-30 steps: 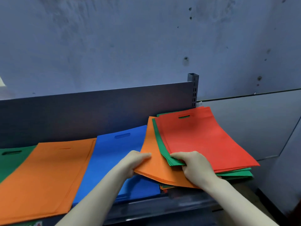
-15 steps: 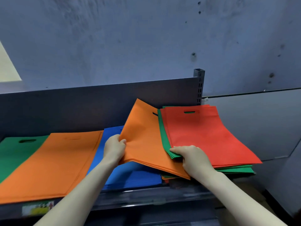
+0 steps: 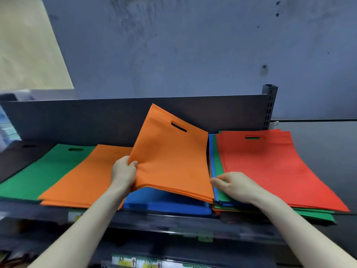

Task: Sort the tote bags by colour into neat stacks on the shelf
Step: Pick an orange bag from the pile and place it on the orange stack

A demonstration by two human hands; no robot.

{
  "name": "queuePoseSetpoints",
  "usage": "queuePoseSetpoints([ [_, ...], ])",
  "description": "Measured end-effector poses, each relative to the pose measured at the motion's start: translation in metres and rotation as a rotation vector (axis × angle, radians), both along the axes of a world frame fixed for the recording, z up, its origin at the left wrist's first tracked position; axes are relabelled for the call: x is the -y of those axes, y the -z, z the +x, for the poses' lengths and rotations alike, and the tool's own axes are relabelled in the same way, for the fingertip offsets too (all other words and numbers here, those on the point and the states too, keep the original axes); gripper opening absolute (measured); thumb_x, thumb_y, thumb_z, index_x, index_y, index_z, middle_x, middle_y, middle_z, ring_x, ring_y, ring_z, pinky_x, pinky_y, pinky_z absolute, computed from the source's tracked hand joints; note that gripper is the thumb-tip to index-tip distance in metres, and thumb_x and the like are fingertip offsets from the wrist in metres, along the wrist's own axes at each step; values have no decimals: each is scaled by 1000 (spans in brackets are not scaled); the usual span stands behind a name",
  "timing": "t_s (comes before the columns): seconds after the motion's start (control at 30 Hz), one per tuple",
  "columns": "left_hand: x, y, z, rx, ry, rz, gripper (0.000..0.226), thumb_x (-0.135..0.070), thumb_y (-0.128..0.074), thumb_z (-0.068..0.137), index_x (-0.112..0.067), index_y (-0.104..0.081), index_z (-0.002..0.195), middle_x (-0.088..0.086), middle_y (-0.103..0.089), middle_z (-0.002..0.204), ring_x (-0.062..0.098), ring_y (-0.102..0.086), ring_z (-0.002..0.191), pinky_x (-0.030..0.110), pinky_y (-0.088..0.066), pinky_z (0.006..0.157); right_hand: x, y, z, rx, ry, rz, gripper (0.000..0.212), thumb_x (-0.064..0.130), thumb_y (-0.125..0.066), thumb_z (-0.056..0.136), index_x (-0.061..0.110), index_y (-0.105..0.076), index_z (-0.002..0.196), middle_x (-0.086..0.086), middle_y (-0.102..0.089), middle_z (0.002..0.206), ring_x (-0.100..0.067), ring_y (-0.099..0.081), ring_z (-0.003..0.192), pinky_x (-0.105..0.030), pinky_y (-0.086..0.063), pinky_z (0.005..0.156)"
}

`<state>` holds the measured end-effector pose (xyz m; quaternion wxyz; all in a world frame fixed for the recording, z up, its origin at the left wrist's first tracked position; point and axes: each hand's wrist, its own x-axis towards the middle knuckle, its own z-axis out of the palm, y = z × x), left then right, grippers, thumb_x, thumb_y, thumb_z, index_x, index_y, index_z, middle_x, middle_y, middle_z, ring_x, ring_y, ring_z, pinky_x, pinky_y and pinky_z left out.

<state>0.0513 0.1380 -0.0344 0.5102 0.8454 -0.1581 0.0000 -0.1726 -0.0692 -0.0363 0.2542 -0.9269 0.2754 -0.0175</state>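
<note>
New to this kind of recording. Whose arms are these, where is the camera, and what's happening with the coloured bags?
No machine here: a person wears one camera on the head, so you look down along their own bare arms. On the shelf lie flat tote bags: a green stack, an orange stack and a blue stack, with a mixed pile, red on top, at the right. The left hand grips a few orange bags by their edge, tilted up above the blue stack. The right hand rests on the mixed pile's left edge and seems to hold nothing.
</note>
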Motion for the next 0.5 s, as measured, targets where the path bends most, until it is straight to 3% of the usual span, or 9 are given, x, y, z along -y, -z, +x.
queuePoseSetpoints([
  [0.13, -16, -5, 1, -26, -7, -116, 21, -12, -46, 99, -13, -61, 85, 7, -61, 81, 23, -53, 71, 33, -40, 62, -11, -4, 26, 161, 70, 53, 47, 47, -45, 95, 7, -64, 110, -4, -68, 106, -23, -61, 100, -38, -48, 89],
  [0.2, -24, -7, 0, -26, 3, -144, 21, -12, -45, 99, -13, -60, 85, 5, -59, 78, 19, -50, 67, 31, -38, 58, -19, -3, 40, 278, 142, 245, 37, 33, -51, 95, 0, -63, 109, -6, -68, 92, -19, -66, 79, -35, -55, 71],
  [0.27, -34, -6, 1, -40, 20, -160, 22, -13, -45, 100, -13, -60, 84, 3, -57, 75, 17, -49, 65, 30, -37, 56, -35, -4, 50, 373, 196, 505, 19, 11, -52, 93, 0, -64, 104, -4, -65, 76, -9, -62, 53, -23, -51, 48],
  [0.4, -55, 2, 18, -42, 37, -154, 17, -17, -48, 99, -21, -59, 86, -1, -63, 86, 18, -58, 79, 31, -43, 65, -62, 2, 70, 594, 308, 612, 29, -7, -51, 83, 15, -70, 86, -4, -73, 74, -19, -65, 65, -34, -51, 62],
  [0.5, -76, 8, 38, -10, 15, -103, 6, -24, -55, 96, -22, -60, 97, -8, -62, 93, 15, -59, 89, 32, -48, 72, -86, 3, 87, 685, 358, 631, 33, -7, -56, 84, 24, -68, 81, 1, -74, 76, -16, -69, 69, -30, -52, 62],
])
